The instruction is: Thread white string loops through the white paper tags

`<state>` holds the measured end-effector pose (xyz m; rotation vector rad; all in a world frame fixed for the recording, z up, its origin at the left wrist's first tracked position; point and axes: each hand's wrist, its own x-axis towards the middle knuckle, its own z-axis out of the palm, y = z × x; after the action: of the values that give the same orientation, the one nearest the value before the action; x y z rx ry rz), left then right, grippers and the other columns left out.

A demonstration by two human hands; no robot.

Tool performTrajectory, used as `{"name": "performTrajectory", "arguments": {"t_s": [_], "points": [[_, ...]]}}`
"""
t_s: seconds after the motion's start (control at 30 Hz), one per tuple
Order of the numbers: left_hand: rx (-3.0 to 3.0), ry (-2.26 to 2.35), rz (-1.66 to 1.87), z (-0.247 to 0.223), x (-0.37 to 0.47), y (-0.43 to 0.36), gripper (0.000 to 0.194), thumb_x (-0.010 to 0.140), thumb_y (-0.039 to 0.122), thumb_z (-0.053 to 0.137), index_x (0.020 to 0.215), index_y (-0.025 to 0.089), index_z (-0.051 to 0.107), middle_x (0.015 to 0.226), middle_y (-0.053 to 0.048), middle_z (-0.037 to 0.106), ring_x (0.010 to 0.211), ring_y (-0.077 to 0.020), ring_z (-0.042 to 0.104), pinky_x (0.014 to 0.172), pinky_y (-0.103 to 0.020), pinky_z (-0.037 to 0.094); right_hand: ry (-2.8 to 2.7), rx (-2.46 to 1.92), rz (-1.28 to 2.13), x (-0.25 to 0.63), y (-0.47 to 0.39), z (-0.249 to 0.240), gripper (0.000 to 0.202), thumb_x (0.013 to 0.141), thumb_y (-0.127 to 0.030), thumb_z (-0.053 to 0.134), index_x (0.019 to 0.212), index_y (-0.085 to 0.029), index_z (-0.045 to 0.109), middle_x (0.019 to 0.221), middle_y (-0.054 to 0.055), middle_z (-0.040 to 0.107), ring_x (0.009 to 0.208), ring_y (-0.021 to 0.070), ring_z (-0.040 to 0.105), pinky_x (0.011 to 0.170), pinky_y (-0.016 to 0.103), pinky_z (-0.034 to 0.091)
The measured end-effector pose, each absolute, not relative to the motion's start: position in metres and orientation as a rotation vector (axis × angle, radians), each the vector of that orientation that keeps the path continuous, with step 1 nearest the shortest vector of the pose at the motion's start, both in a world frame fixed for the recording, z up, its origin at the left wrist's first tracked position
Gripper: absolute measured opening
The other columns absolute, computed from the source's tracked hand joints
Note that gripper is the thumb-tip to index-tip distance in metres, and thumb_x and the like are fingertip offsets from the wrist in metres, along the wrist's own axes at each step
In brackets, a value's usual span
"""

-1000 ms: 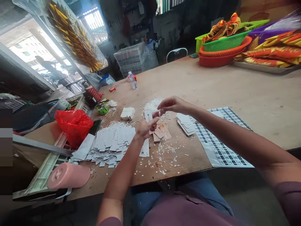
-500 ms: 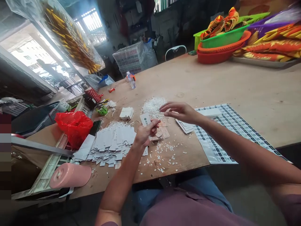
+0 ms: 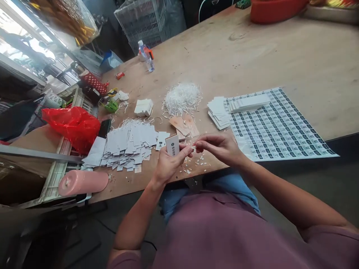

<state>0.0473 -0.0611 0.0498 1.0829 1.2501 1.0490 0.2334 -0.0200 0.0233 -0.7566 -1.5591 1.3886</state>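
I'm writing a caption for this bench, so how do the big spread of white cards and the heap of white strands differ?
The white cards are flat, straight-edged pieces; the white strands are thin and stringy. The cards overlap in layers, while the strands lie tangled in a loose mound. Both are white and lie on the wooden table.

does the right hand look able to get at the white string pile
Probably yes: the right hand is by the left hand, near the white string pile, with low tan cards and nothing tall between. Its fingertips look busy at the left hand's, though.
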Motion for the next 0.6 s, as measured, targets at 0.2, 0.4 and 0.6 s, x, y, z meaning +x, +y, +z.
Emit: {"name": "performTrajectory", "arguments": {"t_s": [0.2,0.4,0.6], "points": [[0.940,1.230,1.060,0.041,0.049,-0.072,0.031,0.071,0.041,0.085,0.077,0.014,0.072,0.063,-0.002,0.066,0.046,-0.0043,0.039,0.045,-0.021,0.027,-1.406,-0.752,1.402,0.229,-0.040,0.007,0.023,0.078,-0.042,0.084,0.094,-0.025,0.081,0.089,0.005,0.078,0.083,0.0197,0.074,0.078,0.035,0.063],[0.950,1.225,1.005,0.036,0.049,-0.077,0.031,0.074,0.042,0.083,0.078,0.014,0.072,0.067,-0.003,0.067,0.049,-0.0043,0.038,0.046,-0.022,0.026,-1.382,-0.784,1.337,0.227,-0.048,0.000,0.019,0.079,-0.043,0.082,0.087,-0.026,0.081,0.087,0.005,0.078,0.081,0.0196,0.073,0.077,0.035,0.061],[0.870,1.262,0.965,0.031,0.050,-0.071,0.039,0.063,0.044,0.090,0.079,0.013,0.073,0.057,0.003,0.055,0.048,-0.0039,0.039,0.046,-0.021,0.026,-1.542,-0.845,1.124,0.230,-0.048,-0.005,0.015,0.087,-0.042,0.074,0.091,-0.029,0.081,0.086,0.006,0.075,0.081,0.0221,0.069,0.076,0.039,0.058]]}}
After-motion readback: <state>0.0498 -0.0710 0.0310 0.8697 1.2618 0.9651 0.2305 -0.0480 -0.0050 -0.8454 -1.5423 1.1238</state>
